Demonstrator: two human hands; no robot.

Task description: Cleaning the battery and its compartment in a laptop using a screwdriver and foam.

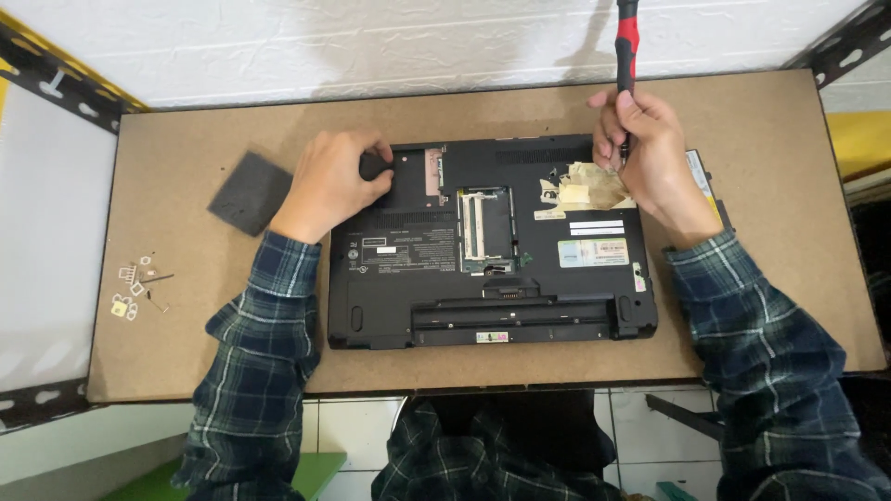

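While upside down on the brown board (761,186), laptop (492,250) under left grip (329,181), flat-pressed; right grip (645,139) closed round screwdriver (626,46).

Screwdriver (627,37) handle cut off; tip hidden behind right hand (650,148)

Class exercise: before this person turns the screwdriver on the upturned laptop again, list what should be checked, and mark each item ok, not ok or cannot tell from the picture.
1. Laptop lies flat on the table, underside up: ok.
2. Left hand presses on the laptop's far left corner to steady it: ok.
3. Right hand grips the screwdriver upright: ok.
4. Screwdriver tip seated in a screw: cannot tell, the hand hides it.
5. Small loose parts lie at the table's left edge, away from the hands: ok.
6. Torn tape lies close to the tip: not ok.
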